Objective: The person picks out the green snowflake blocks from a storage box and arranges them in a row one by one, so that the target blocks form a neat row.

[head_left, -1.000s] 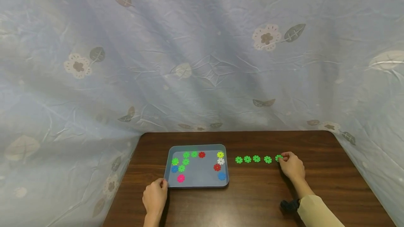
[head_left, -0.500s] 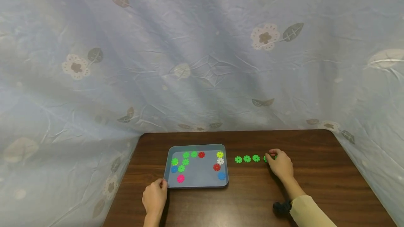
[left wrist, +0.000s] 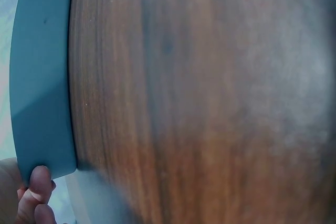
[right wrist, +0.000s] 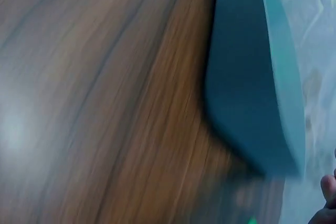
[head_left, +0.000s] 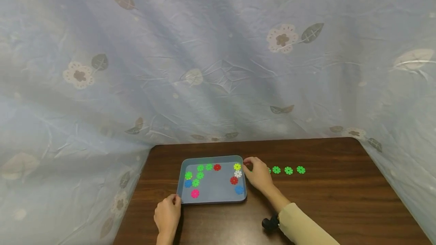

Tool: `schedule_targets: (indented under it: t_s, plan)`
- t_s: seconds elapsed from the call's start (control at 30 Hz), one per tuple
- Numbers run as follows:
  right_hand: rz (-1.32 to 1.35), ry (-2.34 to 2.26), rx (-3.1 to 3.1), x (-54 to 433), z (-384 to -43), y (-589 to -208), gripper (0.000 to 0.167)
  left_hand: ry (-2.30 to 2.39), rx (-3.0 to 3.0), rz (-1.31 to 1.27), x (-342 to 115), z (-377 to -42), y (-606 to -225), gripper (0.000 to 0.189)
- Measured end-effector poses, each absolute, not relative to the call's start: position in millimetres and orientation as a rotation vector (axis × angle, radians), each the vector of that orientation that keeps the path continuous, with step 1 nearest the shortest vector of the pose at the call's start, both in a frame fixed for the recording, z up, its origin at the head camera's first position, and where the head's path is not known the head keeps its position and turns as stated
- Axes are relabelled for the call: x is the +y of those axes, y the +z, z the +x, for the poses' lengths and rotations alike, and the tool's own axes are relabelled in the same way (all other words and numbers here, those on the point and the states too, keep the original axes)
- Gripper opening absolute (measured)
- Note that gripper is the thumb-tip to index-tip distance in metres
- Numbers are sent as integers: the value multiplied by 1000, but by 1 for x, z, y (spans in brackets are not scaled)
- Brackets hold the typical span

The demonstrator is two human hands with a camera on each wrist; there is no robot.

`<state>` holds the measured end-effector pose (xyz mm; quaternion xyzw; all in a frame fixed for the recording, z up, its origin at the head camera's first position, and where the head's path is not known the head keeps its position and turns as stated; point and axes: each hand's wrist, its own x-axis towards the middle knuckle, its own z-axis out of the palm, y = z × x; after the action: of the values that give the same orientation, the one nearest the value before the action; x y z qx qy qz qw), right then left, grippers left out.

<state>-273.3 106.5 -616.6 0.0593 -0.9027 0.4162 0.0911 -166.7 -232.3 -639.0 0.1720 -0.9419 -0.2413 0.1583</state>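
One corner of the tray (head_left: pixel 218 190) is pinched by the left hand (head_left: pixel 167 213); the right hand (head_left: pixel 259 175), thumb and fingers apart, could bump the tray, shifting the yellow disc (head_left: pixel 237 166).

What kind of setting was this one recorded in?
Probably a makeshift indoor tabletop workspace: a leaf-and-flower-patterned curtain hangs behind a wood-grain table, which bears a shallow gray tray with colorful notched discs in it.

Creased grey-blue curtain (head_left: pixel 211 41) printed with flowers (head_left: pixel 282 39) and leaves (head_left: pixel 312 33), dark brown wood-grain table (head_left: pixel 340 192) with rounded far corners (head_left: pixel 352 143)
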Motion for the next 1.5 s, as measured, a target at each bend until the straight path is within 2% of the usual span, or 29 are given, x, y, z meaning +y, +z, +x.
schedule_targets:
  t_s: [0.3,0.57,1.0,1.5]
  plan:
    - [381,1282,-2678,32,-275,-616,21,-668,-2664,502,-233,-167,-638,16]
    - [483,1229,-2719,-11,-273,-627,19,-692,-2689,523,-234,-165,-635,16]
    - [613,1128,-2884,-52,-268,-620,30,-678,-2695,527,-231,-165,-635,15]
    - [612,876,-2968,-74,-262,-642,38,-669,-2696,543,-230,-165,-639,13]
